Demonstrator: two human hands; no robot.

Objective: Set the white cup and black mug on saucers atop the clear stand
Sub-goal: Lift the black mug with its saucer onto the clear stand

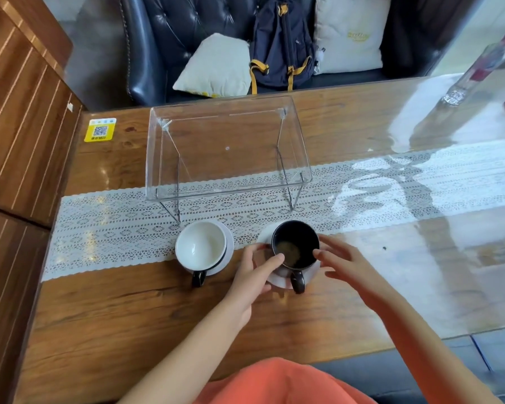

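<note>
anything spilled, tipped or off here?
Nothing stands out. White cup and black mug sit upright on white saucers on the wooden table; clear acrylic stand is level, bare.

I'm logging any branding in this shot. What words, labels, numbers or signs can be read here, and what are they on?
Yellow sticker on the table corner: a QR code with small print, too small to read.
Yellow logo on the right cushion: blurred, unreadable.
White cup, black mug, clear stand: no text visible.
</note>
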